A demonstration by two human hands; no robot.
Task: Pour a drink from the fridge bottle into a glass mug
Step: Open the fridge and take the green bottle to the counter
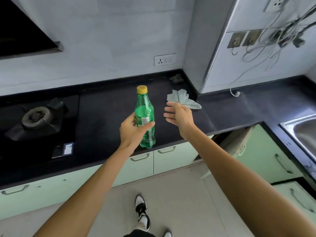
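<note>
Green plastic, capped in yellow, is what you have in your left hand [132, 132]: the bottle [145, 117] stands upright, gripped around its lower middle with the thumb across the front and the fingers wrapped behind; its base sits at or just above the front edge of the dark countertop [106, 113], and I cannot tell whether it is resting there or held a little clear. Your right hand [177, 115] is spread wide, palm turned toward the bottle, holding nothing, just beside it and apart from it; behind that hand lies a pale blue cloth [183, 99] on the counter. As for progress, the bottle is out and at the counter, so fetching it looks done; the yellow cap [142, 89] is on, so nothing can have been poured from it as it stands; opening it, finding the mug and pouring all appear to be left. No glass mug shows anywhere here, neither on the counter, by the gas burner [36, 117], nor near the steel sink [301, 132], which is cut off at the right edge; the fridge is out of view too. The liquid level is hard to read through the tinted plastic and label, and a small dark lump in the back corner is too blurred to name.
</note>
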